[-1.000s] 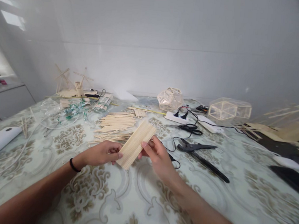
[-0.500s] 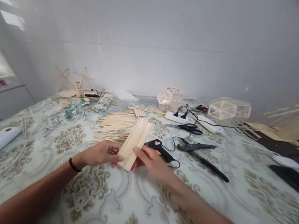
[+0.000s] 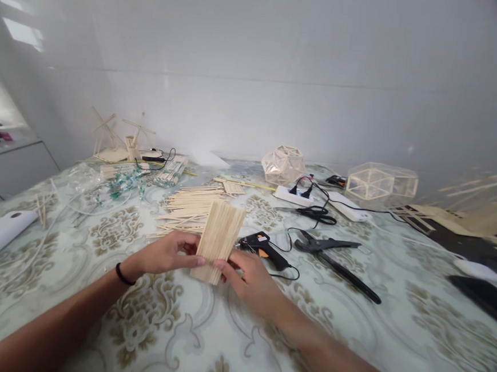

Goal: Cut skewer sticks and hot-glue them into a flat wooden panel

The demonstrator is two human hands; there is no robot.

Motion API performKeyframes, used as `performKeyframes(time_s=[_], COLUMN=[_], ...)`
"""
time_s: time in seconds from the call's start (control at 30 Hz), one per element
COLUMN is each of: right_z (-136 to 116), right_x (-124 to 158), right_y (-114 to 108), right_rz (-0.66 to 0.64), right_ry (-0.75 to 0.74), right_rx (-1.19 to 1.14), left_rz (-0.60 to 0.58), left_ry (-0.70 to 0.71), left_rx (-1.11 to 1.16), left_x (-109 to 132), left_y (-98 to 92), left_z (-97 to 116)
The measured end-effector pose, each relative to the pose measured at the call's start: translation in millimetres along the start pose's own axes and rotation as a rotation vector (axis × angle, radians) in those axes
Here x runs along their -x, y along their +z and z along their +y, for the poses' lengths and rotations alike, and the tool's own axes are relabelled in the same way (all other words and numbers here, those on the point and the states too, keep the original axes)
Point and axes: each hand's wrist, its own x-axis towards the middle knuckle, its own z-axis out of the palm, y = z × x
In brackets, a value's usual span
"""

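Note:
A flat panel of wooden sticks laid side by side [image 3: 220,232] is held up at the middle of the table, tilted with its top leaning right. My left hand [image 3: 173,253] grips its left edge, thumb on the front face and fingers partly hidden behind. My right hand [image 3: 247,277] pinches the lower right edge, its thumb also on the front. Behind the panel lies a pile of loose wooden sticks [image 3: 187,205]. Just right of the panel rests a black and orange glue gun [image 3: 267,249].
Black-handled pliers [image 3: 337,259] and scissors [image 3: 315,213] lie to the right. Behind them are a white power strip [image 3: 293,196] with plugs, and stick-frame models [image 3: 282,164]. Plastic wrapping [image 3: 123,183] and a white device [image 3: 1,236] sit to the left. Cords cross the flowered tablecloth [image 3: 143,321].
The panel has turned more upright and its top has shifted left, its face now more evenly lit. My right hand has moved slightly down and left along its edge.

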Motion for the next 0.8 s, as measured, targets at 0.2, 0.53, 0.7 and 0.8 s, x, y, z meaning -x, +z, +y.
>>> performKeyframes(time_s=[0.2, 0.53, 0.7, 0.8], right_z=[8, 11, 5, -2], right_x=[-3, -5, -5, -3], right_y=[2, 1, 1, 1], right_rz=[-0.054, -0.143, -0.127, -0.120], right_ry=[-0.043, 0.020, 0.096, 0.176], right_rx=[0.064, 0.115, 0.063, -0.100], left_rz=[-0.049, -0.091, -0.046, 0.095], left_ry=[0.011, -0.009, -0.004, 0.035], left_rx=[-0.226, -0.428, -0.126, 0.239], left_x=[-2, -3, -1, -1], left_y=[1.7, 10.8, 10.0, 5.8], left_z=[-1, -9, 0, 5])
